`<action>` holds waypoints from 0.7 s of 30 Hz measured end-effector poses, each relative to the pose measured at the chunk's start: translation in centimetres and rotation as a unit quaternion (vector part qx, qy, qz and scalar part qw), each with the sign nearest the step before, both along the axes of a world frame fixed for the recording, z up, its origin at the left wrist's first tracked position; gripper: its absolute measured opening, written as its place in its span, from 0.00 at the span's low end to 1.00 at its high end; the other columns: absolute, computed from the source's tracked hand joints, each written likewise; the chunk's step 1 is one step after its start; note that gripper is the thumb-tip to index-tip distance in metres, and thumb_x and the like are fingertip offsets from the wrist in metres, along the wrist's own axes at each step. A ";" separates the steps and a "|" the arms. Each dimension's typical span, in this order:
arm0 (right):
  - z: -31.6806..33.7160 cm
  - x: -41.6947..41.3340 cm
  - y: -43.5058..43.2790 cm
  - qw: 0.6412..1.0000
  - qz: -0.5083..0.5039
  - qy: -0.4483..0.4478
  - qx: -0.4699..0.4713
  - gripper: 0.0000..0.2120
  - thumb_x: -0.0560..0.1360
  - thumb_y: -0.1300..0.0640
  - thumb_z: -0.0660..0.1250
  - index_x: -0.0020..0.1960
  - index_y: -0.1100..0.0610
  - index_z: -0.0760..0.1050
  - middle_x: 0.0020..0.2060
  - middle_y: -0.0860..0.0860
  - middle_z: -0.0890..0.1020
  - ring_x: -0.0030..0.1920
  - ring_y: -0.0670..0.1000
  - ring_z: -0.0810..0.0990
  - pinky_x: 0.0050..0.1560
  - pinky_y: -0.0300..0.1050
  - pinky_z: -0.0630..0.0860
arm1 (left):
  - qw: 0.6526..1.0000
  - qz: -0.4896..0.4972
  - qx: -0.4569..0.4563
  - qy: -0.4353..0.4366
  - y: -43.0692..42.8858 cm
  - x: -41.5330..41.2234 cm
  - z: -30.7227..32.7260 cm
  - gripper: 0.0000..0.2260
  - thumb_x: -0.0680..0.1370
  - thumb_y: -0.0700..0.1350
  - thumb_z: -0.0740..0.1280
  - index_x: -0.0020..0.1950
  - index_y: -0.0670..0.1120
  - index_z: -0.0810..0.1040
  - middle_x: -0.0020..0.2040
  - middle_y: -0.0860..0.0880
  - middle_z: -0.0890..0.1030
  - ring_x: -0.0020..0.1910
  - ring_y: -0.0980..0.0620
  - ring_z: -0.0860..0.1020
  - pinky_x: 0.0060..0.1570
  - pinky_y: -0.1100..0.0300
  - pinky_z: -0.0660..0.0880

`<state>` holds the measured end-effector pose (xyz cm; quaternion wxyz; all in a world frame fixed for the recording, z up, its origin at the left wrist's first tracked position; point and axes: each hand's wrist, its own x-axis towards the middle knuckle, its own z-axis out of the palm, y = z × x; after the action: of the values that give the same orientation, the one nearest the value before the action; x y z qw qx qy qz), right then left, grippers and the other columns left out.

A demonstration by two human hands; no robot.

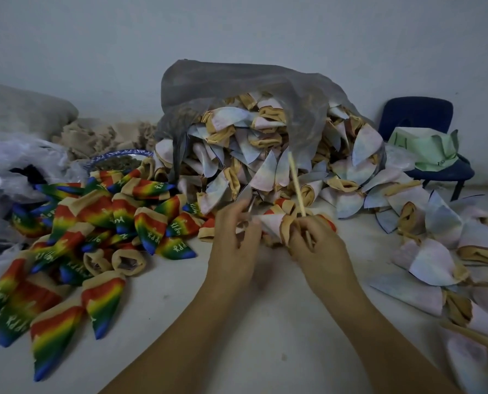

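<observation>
Between my two hands is a pale, inside-out fabric cone (271,223) with a tan cuff. My left hand (232,237) pinches its pointed end. My right hand (318,245) grips the tan cuff end together with a thin light wooden stick (296,183), which rises up and to the left from my fingers. Both hands hover just above the white floor (237,322), in front of the big pile.
A grey plastic bag (237,89) spills a heap of pale inside-out cones (265,155) that trails off to the right (436,260). Rainbow-printed cones (75,237) lie in a pile at left. A blue chair (424,143) with green fabric stands at back right, clear plastic (15,166) at far left.
</observation>
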<state>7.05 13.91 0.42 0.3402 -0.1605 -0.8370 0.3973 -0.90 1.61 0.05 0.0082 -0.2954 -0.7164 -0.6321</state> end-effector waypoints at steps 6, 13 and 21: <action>0.3 0.3 -0.6 0.995 -0.049 0.017 0.089 0.04 0.78 0.53 0.63 0.44 0.48 0.71 0.40 0.39 0.70 0.43 0.34 0.71 0.40 0.24 0.66 | 1.000 -0.019 -0.011 0.020 0.2 1.2 0.6 0.14 0.71 0.61 0.73 0.52 0.64 0.72 0.54 0.60 0.74 0.54 0.63 0.73 0.47 0.74 0.70; 0.2 0.0 -1.3 0.985 -0.010 -0.015 0.171 0.08 0.79 0.57 0.63 0.48 0.60 0.78 0.45 0.51 0.76 0.43 0.47 0.73 0.39 0.33 0.65 | 1.000 -0.008 -0.019 -0.001 0.0 0.7 0.6 0.11 0.79 0.47 0.68 0.51 0.66 0.77 0.51 0.61 0.79 0.48 0.68 0.75 0.43 0.77 0.69; 0.0 -0.1 -1.0 1.000 -0.003 0.002 0.016 0.11 0.81 0.54 0.56 0.46 0.56 0.74 0.39 0.49 0.75 0.38 0.46 0.72 0.35 0.36 0.67 | 0.941 -0.098 0.114 -0.303 -0.2 0.3 0.9 0.07 0.78 0.43 0.69 0.47 0.53 0.86 0.31 0.53 0.76 0.28 0.60 0.71 0.26 0.69 0.68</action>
<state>6.99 12.92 0.37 0.3459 -0.1564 -0.8421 0.3830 -0.61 1.45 0.96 -0.2375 -0.1560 -0.5757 -0.7667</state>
